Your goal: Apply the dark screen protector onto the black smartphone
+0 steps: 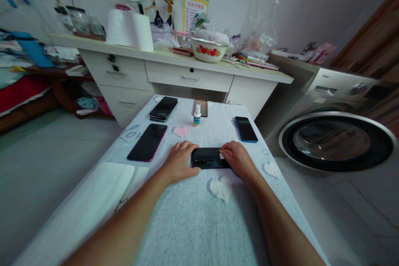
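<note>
A dark smartphone (209, 158) lies back side up and sideways on the cloth-covered table, its camera block towards the left end. My left hand (181, 160) grips that left end, thumb at the near edge and fingers at the far edge. Over the phone's right end, my right hand (237, 158) is closed with its fingertips pressed on the back. A small white piece (221, 156) shows under those fingertips; I cannot tell its material. Beyond the phone stands a small white spray bottle (197, 116) with a blue and yellow label.
A phone with a pink edge (147, 143) lies left, a stack of phones (163, 108) behind it. A blue-edged phone (246, 129) lies right. A phone case (200, 108) sits behind the bottle. A white desk (190, 77) and a washing machine (327, 108) stand beyond the table.
</note>
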A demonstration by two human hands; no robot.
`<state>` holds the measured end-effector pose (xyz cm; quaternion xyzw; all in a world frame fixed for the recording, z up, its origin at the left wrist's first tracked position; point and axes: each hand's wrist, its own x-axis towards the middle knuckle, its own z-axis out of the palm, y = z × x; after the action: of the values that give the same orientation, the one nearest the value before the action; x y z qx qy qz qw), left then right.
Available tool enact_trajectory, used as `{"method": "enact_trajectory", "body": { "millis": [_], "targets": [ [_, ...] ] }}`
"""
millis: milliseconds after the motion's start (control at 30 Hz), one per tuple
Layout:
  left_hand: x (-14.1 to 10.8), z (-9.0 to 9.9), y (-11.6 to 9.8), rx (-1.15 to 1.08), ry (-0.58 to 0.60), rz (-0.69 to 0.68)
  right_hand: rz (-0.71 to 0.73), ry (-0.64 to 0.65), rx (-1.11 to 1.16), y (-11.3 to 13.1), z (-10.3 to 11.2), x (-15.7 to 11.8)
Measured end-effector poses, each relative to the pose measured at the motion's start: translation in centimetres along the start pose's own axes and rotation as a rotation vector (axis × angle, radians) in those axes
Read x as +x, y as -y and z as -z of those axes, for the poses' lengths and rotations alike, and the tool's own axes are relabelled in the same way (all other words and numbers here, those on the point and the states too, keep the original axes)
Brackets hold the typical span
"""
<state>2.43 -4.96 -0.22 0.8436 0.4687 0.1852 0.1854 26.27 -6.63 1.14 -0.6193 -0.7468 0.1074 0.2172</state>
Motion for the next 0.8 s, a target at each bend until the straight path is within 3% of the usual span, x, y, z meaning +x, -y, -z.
{"method": "enact_trajectory", "body": {
  "millis": [800],
  "targets": [
    [-0.04, 0.1, -0.09, 0.009, 0.002, -0.01, 0.0, -0.009, 0.011, -0.06, -0.1, 0.04]
  ]
}}
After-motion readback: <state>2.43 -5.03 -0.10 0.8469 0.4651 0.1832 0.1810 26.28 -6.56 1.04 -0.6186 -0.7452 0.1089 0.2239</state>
